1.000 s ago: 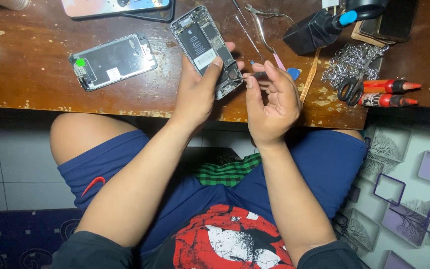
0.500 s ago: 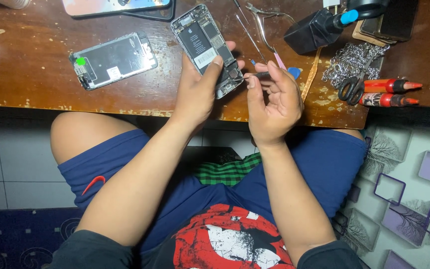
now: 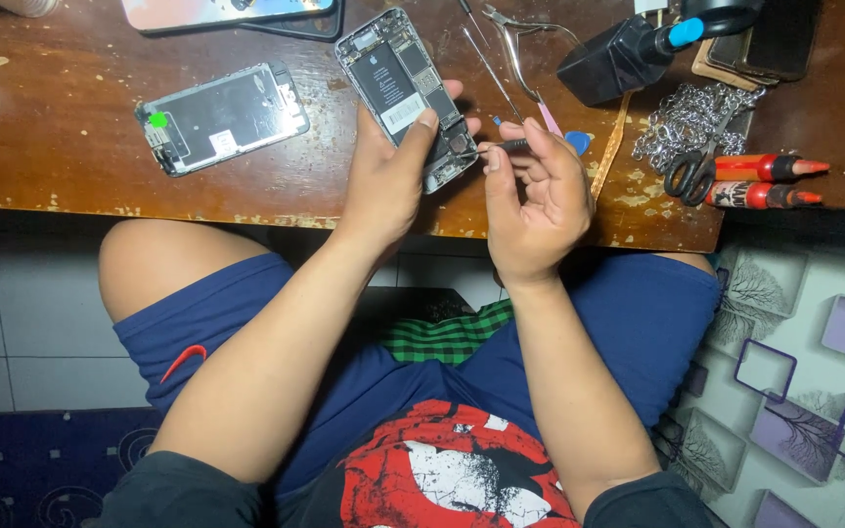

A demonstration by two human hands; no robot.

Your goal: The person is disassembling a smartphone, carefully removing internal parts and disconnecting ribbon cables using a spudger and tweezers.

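While we look down from above a worn wooden table (image 3: 70, 147), our left hand (image 3: 388, 181) grips an opened phone body (image 3: 405, 93), thumb laid across its exposed battery and circuit boards, the lower end of the chassis lifted just off the table edge. Our right hand (image 3: 535, 200) pinches a thin screwdriver (image 3: 501, 147) between thumb and fingertips, its tip touching the lower corner of the phone's internals. A detached screen panel (image 3: 222, 117) with a green tab lies face down to the left, well apart from the work. Just behind the right hand sit tweezers (image 3: 520, 49) and a slim metal probe (image 3: 489, 64); farther right are a black bottle with a blue cap (image 3: 628, 54), a heap of silver chain (image 3: 687, 122), black-handled scissors (image 3: 693, 174) and two red-tipped pens (image 3: 760, 181). Another phone (image 3: 227, 12) rests at the table's far edge. Below, blue shorts (image 3: 628, 323) cover our knees.
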